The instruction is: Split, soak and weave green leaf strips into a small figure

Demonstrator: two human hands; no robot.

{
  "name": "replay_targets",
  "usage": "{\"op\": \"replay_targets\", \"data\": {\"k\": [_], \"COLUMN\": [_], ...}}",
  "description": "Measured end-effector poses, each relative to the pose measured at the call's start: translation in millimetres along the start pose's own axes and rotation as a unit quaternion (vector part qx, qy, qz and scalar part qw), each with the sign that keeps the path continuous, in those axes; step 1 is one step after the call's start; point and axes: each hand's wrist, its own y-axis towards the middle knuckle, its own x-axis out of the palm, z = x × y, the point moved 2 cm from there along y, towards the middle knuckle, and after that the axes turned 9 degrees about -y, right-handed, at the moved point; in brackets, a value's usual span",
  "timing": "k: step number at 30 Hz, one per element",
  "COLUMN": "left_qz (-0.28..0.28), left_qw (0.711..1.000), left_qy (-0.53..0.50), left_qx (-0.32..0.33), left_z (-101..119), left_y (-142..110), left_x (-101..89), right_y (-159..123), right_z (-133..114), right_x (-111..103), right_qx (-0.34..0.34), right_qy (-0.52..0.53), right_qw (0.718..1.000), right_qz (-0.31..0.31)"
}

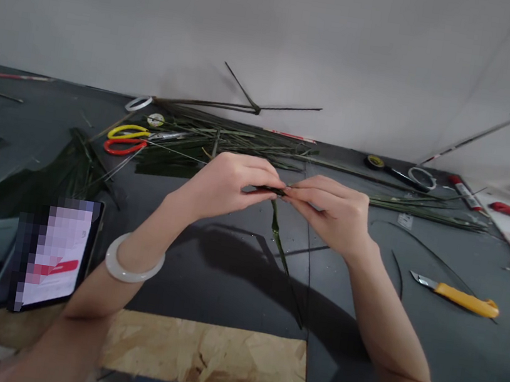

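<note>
Where the left hand and the right hand meet at the fingertips, each grip is closed in a pinch on a green leaf strip. Its upper part lies between thumbs and fingers; the rest hangs below them, narrow and glossy, with a small kink partway down and a thin, pointed end. Behind the hands, long flat leaves lie heaped beside scissors with yellow and red loops. Beneath, the dark, smooth tabletop stretches between a tablet at left and a yellow-handled knife at right, with a crinkled tan sheet along its near edge.
</note>
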Motion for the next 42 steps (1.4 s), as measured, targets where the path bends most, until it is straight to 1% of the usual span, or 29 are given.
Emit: {"op": "replay_targets", "data": {"k": [4,6,9,12,16,18,22,24,26,28,30,31,35,37,40,42], "left_qz": [-0.001,-0.003,0.012,0.055,0.098,0.110,0.149,0.170,0.185,0.196,0.206,0.208,0.208,0.210,0.199,0.182], "left_qw": [1.000,0.999,0.999,0.997,0.993,0.990,0.983,0.979,0.976,0.972,0.969,0.967,0.960,0.955,0.950,0.949], "left_qy": [0.023,0.030,0.023,0.004,-0.006,-0.005,-0.009,-0.010,-0.006,-0.009,-0.022,-0.031,-0.073,-0.095,-0.129,-0.150], "left_qx": [-0.007,-0.011,-0.026,-0.044,-0.069,-0.086,-0.104,-0.110,-0.117,-0.127,-0.138,-0.144,-0.172,-0.185,-0.202,-0.210], "left_z": [-2,-3,-8,-13,-20,-22,-25,-26,-27,-27,-27,-27,-25,-23,-18,-15], "left_y": [-1,-2,-1,-1,-1,-1,-2,-3,-4,-4,-3,-2,0,1,2,2], "left_x": [1.8,2.6,1.1,-4.6,-12.6,-15.2,-20.0,-22.4,-23.5,-22.6,-19.2,-16.6,-3.5,2.7,10.8,15.3], "right_y": [-1,-2,-3,-4,-5,-6,-9,-10,-10,-11,-10,-9,-4,-3,-4,-5], "right_z": [2,5,13,22,31,36,46,50,54,55,53,51,37,29,20,17], "right_x": [3,4,2,-7,-21,-25,-28,-28,-28,-26,-21,-18,-4,2,9,12], "right_qx": [0.040,0.081,0.174,0.242,0.269,0.275,0.294,0.320,0.357,0.392,0.410,0.412,0.391,0.370,0.335,0.309], "right_qy": [0.006,0.033,0.095,0.123,0.126,0.152,0.224,0.256,0.291,0.324,0.344,0.348,0.326,0.298,0.234,0.184], "right_qw": [0.999,0.996,0.977,0.954,0.944,0.936,0.903,0.882,0.862,0.844,0.837,0.838,0.860,0.876,0.903,0.922], "right_qz": [-0.010,-0.025,-0.085,-0.128,-0.144,-0.161,-0.220,-0.231,-0.210,-0.170,-0.117,-0.086,0.039,0.086,0.130,0.143]}}
